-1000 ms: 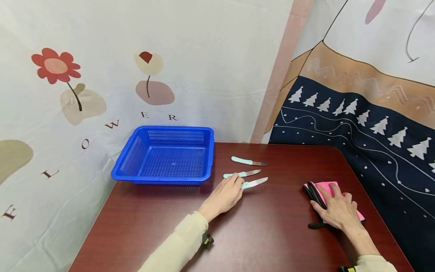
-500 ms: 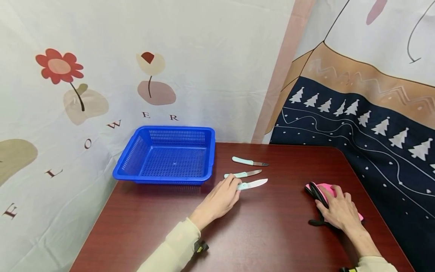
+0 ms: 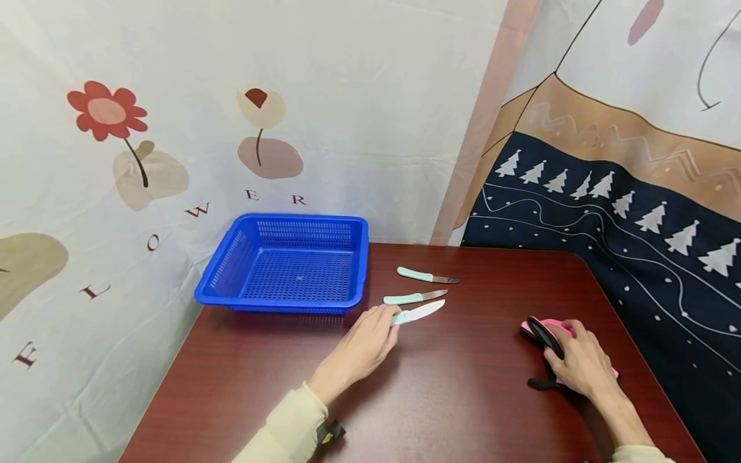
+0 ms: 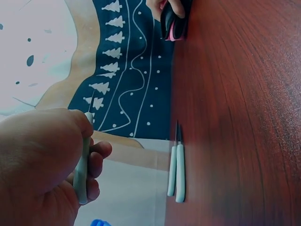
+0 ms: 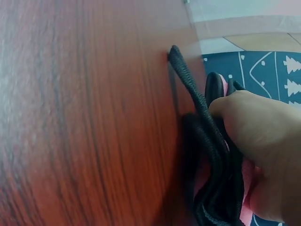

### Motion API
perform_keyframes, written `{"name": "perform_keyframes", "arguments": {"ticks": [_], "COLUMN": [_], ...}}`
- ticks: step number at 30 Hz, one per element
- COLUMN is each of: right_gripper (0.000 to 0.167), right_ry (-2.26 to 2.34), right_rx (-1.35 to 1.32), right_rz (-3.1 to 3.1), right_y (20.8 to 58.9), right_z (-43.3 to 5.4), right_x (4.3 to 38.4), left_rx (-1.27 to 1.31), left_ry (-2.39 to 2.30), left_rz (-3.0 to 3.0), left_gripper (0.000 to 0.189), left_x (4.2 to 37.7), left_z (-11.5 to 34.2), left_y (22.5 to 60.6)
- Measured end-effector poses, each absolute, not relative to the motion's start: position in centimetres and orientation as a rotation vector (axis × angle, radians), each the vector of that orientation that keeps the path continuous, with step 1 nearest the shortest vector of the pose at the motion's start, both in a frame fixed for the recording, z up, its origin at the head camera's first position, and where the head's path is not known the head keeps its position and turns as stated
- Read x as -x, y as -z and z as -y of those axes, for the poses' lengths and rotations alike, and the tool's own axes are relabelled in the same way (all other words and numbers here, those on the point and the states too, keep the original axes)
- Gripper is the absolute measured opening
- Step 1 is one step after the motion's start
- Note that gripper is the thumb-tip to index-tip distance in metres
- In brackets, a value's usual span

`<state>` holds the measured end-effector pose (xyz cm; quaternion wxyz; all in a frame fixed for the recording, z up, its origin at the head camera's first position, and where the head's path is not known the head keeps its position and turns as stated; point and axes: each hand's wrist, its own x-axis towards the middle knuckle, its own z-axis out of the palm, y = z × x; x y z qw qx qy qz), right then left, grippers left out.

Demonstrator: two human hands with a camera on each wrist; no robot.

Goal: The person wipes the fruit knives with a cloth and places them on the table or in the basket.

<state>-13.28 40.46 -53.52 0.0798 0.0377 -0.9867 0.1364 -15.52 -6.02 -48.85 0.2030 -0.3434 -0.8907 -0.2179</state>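
My left hand [image 3: 359, 341] grips a small knife [image 3: 421, 312] by its mint-green handle, blade pointing right. In the left wrist view the knife handle [image 4: 81, 169] lies between thumb and curled fingers, raised off the table. Two similar knives lie just beyond: one nearer knife [image 3: 405, 299] and one farther knife [image 3: 413, 274], both with blades to the right. At the table's right side, my right hand [image 3: 585, 363] holds a folded pink cloth item with black edging [image 3: 541, 331]. Its black strap [image 5: 186, 77] sticks out in the right wrist view. The palm hides part of the cloth.
A blue perforated plastic basket [image 3: 278, 303] stands at the back left with nothing in it. The reddish-brown wooden table [image 3: 463, 399] meets a printed fabric backdrop [image 3: 370, 116] at its back edge. Dark patterned cloth [image 3: 613, 257] hangs beyond the right edge.
My left hand has drawn the knife left and toward me, away from the other two, uncovering the nearer one's handle. The fingers of my right hand have closed in, bunching the pink cloth item.
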Motion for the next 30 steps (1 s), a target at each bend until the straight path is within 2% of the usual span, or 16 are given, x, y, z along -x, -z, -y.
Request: {"name": "perform_keyframes", "arguments": {"ticks": [7,21,30], "right_gripper": [0.047,0.054,0.047], "right_ry": [-0.45,-0.591,-0.65], "right_rx": [-0.202,-0.505,-0.723], "right_rz": [2.789,2.304,2.112], "right_y": [52.5,46.9,44.5], "right_z": [-38.7,-31.5,-27.5], "right_x": [12.8,13.2,13.5], "left_rx": [0.935,0.909,0.888], "left_ry": [0.604,0.464,0.489], "left_rz": [2.454,2.388,2.443], "left_gripper": [0.022,0.024,0.026], "left_x": [15.2,15.0,15.3], "left_z": [6.4,6.7,6.8], "left_y": [48.7,47.1,46.2]}}
